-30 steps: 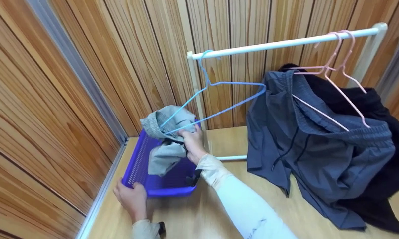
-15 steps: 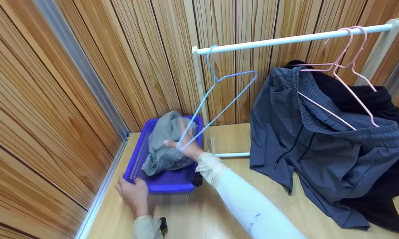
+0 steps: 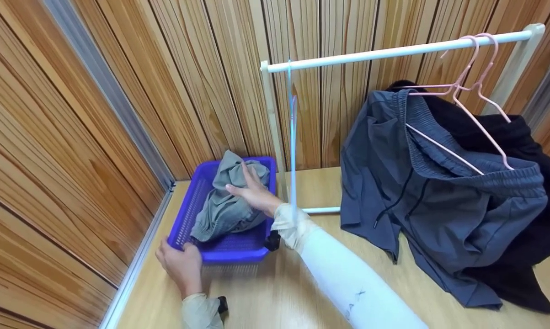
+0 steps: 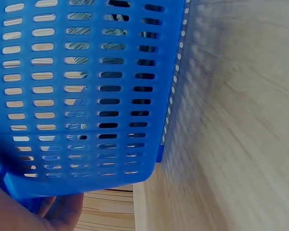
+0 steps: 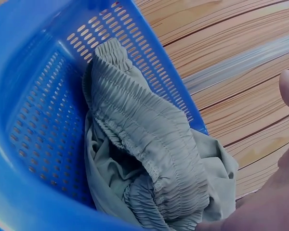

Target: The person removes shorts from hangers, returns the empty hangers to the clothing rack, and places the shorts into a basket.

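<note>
Grey-green shorts [image 3: 231, 205] with an elastic waistband lie bunched in a purple basket [image 3: 231, 257], which looks blue in both wrist views. My left hand [image 3: 179, 267] grips the basket's near-left corner, thumb over the rim [image 4: 24, 185]. Over the right part of the shorts, my right hand [image 3: 255, 192] is spread with straight fingers and holds nothing; whether it touches the cloth I cannot tell. A blue wire hanger [image 3: 293, 151] hangs bare from the rack, turned edge-on, its lower end at my right wrist. The gathered waistband [image 5: 149, 130] faces up in the right wrist view.
A white rail [image 3: 371, 55] on a rack runs across the back. Dark grey shorts [image 3: 444, 192] and a black garment [image 3: 521, 256] hang on pink hangers [image 3: 473, 100] at its right. Wood-slat walls [image 3: 201, 82] stand behind and left of the wooden surface [image 3: 256, 297].
The grey-green shorts have come off the blue hanger and dropped into the basket. My right hand has let go and spread its fingers. The hanger has swung edge-on; my left hand stays on the basket.
</note>
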Demonstrator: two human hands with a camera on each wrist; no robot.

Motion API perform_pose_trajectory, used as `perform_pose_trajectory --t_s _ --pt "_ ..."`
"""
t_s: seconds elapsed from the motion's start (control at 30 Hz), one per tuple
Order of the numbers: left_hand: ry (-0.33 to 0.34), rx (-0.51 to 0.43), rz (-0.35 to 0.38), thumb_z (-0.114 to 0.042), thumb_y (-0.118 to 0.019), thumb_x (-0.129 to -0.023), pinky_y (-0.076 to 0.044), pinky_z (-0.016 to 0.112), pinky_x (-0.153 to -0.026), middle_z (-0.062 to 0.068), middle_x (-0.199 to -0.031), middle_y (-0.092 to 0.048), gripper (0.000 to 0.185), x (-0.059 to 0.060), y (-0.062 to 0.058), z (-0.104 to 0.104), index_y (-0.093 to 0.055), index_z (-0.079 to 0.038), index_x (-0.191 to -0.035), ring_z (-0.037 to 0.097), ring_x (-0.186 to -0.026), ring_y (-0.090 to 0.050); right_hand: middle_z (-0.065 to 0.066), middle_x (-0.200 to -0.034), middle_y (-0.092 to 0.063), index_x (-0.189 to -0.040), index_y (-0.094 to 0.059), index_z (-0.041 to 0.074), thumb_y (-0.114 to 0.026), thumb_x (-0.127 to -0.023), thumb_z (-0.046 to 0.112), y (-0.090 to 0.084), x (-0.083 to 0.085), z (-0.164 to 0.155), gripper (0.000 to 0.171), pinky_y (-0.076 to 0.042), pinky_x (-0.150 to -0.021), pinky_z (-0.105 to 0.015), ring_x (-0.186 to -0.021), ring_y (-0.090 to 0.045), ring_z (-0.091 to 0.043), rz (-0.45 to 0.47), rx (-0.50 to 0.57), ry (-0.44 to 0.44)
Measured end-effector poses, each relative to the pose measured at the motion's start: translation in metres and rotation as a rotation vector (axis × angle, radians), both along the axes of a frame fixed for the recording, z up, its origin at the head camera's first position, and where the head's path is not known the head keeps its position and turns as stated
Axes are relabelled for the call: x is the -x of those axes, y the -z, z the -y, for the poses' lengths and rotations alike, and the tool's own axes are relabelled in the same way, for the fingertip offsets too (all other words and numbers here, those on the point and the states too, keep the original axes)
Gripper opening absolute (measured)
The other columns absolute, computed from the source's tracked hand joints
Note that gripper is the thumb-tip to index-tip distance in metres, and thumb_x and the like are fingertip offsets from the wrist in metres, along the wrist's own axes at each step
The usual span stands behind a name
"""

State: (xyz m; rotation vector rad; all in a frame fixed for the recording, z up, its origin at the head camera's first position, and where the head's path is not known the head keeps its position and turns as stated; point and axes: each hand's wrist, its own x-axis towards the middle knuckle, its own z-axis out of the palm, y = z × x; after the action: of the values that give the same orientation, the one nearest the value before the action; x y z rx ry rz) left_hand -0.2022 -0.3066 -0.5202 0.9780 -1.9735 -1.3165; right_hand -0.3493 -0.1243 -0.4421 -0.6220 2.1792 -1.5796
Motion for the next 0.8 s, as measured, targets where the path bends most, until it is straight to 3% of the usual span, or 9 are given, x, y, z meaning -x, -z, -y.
perform_pose_trajectory --t_s 0.33,0.8 --pt "0.010 -0.007 -0.004 -0.009 -0.051 -0.099 -0.031 0.064 -0.129 0.031 -0.164 -0.032 0.072 0.003 -0.006 -0.002 -0.026 0.002 -0.166 0.051 -0.149 -0.041 -0.010 -0.182 0.008 -0.172 -0.002 0.032 -0.061 -0.105 0.049 -0.005 0.000 -0.010 0.091 0.000 -0.137 -0.060 -0.170 0.005 -0.033 -0.011 0.104 0.005" --pt "0.004 -0.004 0.045 -0.011 -0.051 -0.100 -0.030 0.065 -0.128 0.031 -0.166 -0.030 0.072 -0.001 -0.005 -0.003 -0.026 0.003 -0.165 0.053 -0.150 -0.039 0.001 -0.182 -0.010 -0.171 -0.016 0.035 -0.060 -0.105 0.052 0.003 -0.010 -0.026 0.081 -0.007 -0.138 -0.056 -0.171 -0.007 -0.028 0.026 0.102 0.022"
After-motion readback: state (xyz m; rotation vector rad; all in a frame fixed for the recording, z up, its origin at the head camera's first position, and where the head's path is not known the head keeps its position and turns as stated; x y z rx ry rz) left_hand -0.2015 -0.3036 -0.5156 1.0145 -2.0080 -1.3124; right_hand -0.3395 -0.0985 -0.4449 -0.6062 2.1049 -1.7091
